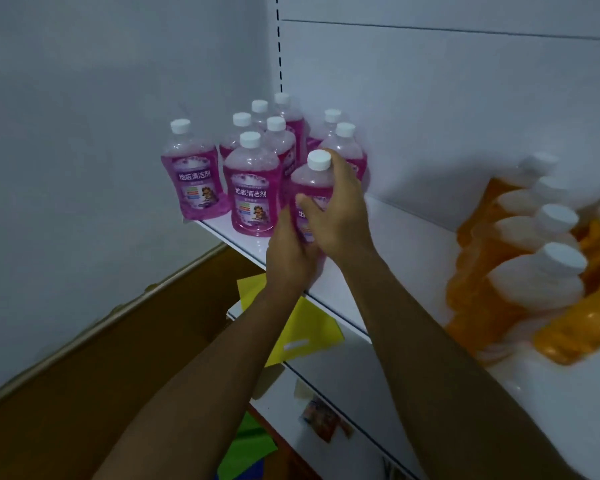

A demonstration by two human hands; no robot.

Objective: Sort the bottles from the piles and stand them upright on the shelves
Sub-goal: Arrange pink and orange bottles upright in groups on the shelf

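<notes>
Item: 1 pink bottle (310,195), centre of frame at the shelf (413,244) front edge, gripped low by left hand (288,254) and high by right hand (340,209); best lowered upright, label forward, just beside the pink group (253,181).

Held pink bottle (310,188): label mostly covered by right hand (336,216) and left hand (291,254); base hidden, contact with white shelf (395,244) not tellable. Rear pink bottles (281,133): only caps and shoulders show behind front ones. Orange bottles (520,271): blurred, labels unreadable, group cut by right edge. Lower shelf (343,410): small picture sticker (326,422) too blurred to read. Both forearms cut by bottom edge.
</notes>
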